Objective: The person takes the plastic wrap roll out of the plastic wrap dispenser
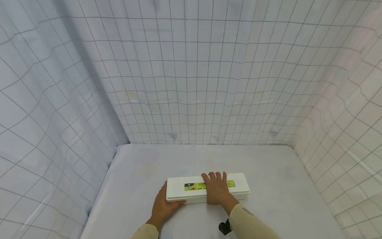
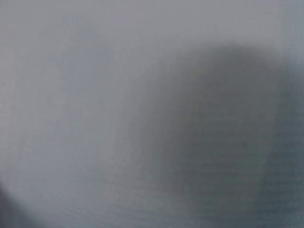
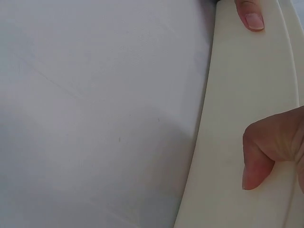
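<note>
A long white box [image 1: 179, 184] with a lid and a yellow-green label [image 1: 191, 187] rests on the table, slightly slanted. My left hand [image 1: 164, 204] grips its left end, with the thumb along the front side and the fingers around the end. Across the lid lies my right hand [image 1: 215, 189], its fingertips at the far edge. The right wrist view shows the right thumb [image 3: 259, 152] bent against the cream-white front wall [image 3: 228, 95], and the left thumb [image 3: 253, 19] pressing farther along. Only blurred pale and grey surfaces appear in the left wrist view.
A white cloth covers the table [image 1: 143, 162]. White curtains with a dark grid [image 1: 194, 83] hang behind it and along both sides. A small black object [image 1: 225, 227] shows beside the right sleeve [image 1: 247, 220].
</note>
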Demonstrator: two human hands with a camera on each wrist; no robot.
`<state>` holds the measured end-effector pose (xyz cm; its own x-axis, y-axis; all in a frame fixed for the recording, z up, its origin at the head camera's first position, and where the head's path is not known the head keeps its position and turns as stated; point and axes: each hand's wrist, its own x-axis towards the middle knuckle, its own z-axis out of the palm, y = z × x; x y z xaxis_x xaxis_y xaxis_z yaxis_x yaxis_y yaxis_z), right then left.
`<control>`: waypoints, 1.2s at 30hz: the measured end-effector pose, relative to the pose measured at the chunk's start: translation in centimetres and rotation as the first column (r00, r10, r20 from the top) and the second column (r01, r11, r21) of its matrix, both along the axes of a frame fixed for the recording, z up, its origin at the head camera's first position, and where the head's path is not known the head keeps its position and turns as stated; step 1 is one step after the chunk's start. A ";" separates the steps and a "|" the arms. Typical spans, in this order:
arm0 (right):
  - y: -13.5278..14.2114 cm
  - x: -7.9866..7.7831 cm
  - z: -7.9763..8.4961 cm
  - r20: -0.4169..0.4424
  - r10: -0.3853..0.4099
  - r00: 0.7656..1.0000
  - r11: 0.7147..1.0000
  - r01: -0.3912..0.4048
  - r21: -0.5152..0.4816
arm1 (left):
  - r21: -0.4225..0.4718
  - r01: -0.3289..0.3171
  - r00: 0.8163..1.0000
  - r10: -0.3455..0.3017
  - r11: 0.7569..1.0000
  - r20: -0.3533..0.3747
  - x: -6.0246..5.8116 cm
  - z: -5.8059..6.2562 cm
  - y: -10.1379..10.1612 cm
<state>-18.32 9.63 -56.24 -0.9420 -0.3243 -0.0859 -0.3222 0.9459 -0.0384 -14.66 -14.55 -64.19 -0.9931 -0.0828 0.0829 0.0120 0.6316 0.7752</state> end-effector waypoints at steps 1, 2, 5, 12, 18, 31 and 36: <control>0.0 0.0 0.0 -0.011 0.003 1.000 1.000 -0.003 0.007 | -0.003 -0.001 1.000 0.001 1.000 0.002 0.0 0.0 0.0; 0.0 0.1 -0.1 -0.019 0.006 1.000 1.000 -0.006 0.013 | -0.011 -0.002 1.000 0.002 1.000 0.000 -0.1 0.0 0.0; 0.0 0.2 0.0 -0.042 0.021 0.999 0.999 -0.020 0.029 | -0.028 -0.004 1.000 0.004 1.000 -0.008 -0.1 0.0 -0.1; -0.1 0.4 0.2 -0.026 0.020 0.999 0.999 -0.019 0.038 | -0.050 -0.014 0.998 0.011 0.999 -0.058 0.0 -0.6 0.0; -0.1 0.5 0.5 -0.010 0.021 1.000 0.999 -0.020 0.039 | -0.063 -0.017 0.997 0.012 0.998 -0.079 0.1 -0.8 0.1; 0.0 0.3 1.0 0.016 0.010 1.000 1.000 -0.010 0.021 | -0.076 -0.024 0.999 0.021 0.997 -0.048 0.1 -0.7 0.2; 0.0 0.6 1.0 0.012 0.010 1.000 1.000 -0.010 -0.011 | -0.072 -0.012 0.998 0.008 0.997 -0.055 0.1 -0.7 0.0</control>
<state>-17.72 9.65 -55.27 -0.9375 -0.3350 -0.0941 -0.3313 0.9421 -0.0524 -14.59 -14.52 -64.85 -0.9861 -0.0847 0.1431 0.0465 0.6860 0.7261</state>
